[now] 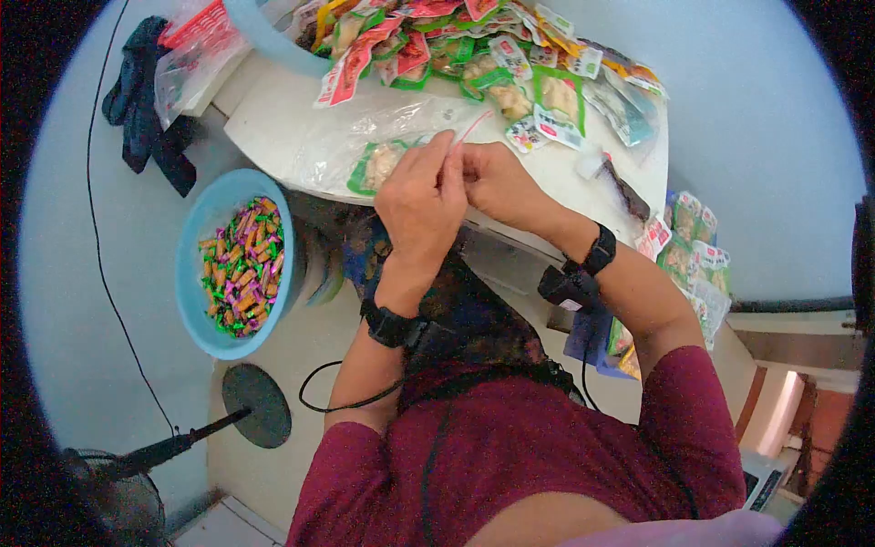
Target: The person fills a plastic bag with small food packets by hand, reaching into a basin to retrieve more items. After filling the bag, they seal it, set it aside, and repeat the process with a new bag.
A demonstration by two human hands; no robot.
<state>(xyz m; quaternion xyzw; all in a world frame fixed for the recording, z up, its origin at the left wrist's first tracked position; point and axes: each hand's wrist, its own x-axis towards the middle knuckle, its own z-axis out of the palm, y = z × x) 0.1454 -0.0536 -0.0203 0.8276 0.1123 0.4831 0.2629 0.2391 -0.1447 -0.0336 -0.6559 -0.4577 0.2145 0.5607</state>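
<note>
My left hand and my right hand meet at the near edge of the white table. Between them they pinch the end of a clear plastic zip bag, whose red zip strip shows just above the fingers. The bag lies flat to the left. A green-edged snack packet with pale contents shows through the plastic, beside my left hand. Both sets of fingers are closed, and the fingertips are partly hidden behind the hands.
A heap of snack packets covers the back of the table. A dark-filled packet lies at right. On the left, a blue basin holds wrapped sweets, near a fan. More packets sit beyond the right edge.
</note>
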